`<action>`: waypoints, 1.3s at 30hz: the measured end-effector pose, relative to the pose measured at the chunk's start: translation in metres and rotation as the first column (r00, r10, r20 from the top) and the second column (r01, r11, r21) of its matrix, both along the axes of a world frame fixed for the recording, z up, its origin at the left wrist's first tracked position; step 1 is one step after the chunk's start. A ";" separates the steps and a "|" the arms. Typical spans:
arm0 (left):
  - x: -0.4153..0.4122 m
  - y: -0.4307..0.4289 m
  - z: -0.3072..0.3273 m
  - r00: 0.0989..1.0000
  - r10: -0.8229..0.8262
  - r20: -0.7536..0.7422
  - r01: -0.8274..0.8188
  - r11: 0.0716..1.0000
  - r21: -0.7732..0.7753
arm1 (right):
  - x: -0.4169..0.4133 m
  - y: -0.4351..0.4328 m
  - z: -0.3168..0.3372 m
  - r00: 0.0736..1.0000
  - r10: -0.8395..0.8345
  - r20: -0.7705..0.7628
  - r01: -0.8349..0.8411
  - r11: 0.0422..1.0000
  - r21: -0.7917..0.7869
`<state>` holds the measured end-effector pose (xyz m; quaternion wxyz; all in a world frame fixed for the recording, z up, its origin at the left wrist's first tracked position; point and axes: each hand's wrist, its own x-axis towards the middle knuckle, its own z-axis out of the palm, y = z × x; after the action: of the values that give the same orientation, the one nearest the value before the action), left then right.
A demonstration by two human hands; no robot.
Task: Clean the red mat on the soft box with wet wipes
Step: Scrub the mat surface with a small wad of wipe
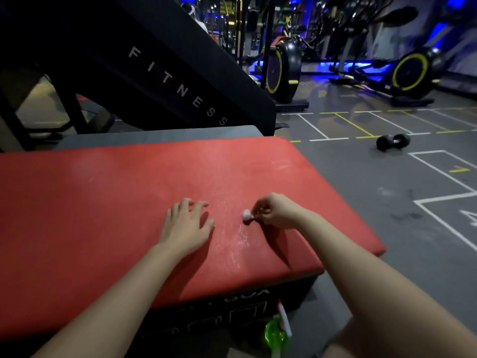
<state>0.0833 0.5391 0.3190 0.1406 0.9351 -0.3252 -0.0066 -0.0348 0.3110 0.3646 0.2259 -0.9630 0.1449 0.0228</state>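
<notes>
The red mat [124,202] covers the top of a black soft box [232,313]. White streaks of residue run down the mat between my hands. My left hand [185,226] rests on the mat with fingers spread. My right hand [276,211] pinches a small crumpled white wet wipe [247,215] against the mat, just right of the streaks.
A black slanted machine marked FITNESS [165,73] stands behind the box. A dumbbell [392,142] lies on the grey floor to the right. Exercise bikes [284,71] line the back. A green bottle [275,334] sits at the box's foot.
</notes>
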 end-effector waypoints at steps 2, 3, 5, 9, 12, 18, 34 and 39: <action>-0.008 0.010 -0.010 1.000 -0.021 0.006 0.021 1.000 0.013 | -0.015 0.013 0.006 0.989 0.090 -0.115 -0.080 0.993 0.083; -0.010 0.014 -0.015 0.999 -0.034 0.035 0.033 0.999 0.017 | -0.022 0.019 0.009 0.975 0.144 -0.170 -0.127 0.986 0.107; -0.013 0.017 -0.025 0.996 -0.036 0.084 0.035 0.999 0.019 | -0.038 0.028 0.010 0.951 0.210 -0.228 -0.192 0.977 0.096; -0.016 0.011 -0.027 0.993 -0.014 0.114 0.012 1.000 0.021 | -0.062 0.038 -0.007 0.996 0.083 -0.023 -0.083 0.997 0.000; -0.017 0.015 -0.024 0.996 -0.021 0.091 0.019 0.999 0.027 | -0.068 0.052 -0.020 0.987 -0.095 0.129 0.103 0.993 -0.059; -0.018 0.022 -0.021 0.997 -0.042 0.064 0.041 0.999 0.017 | -0.097 0.073 -0.007 0.999 -0.019 0.030 0.022 0.995 -0.102; -0.014 0.019 -0.024 0.997 -0.027 0.077 0.025 0.999 0.021 | -0.041 0.034 -0.031 0.953 -0.047 0.298 0.115 0.970 -0.213; -0.013 0.015 -0.011 0.989 -0.060 0.134 0.039 0.988 0.151 | -0.047 0.030 -0.002 0.999 0.032 0.018 -0.029 0.988 -0.154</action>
<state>0.0698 0.5539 0.3085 0.0478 0.9328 -0.3559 0.0305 -0.0814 0.3406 0.3624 0.1521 -0.9799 0.1291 0.0051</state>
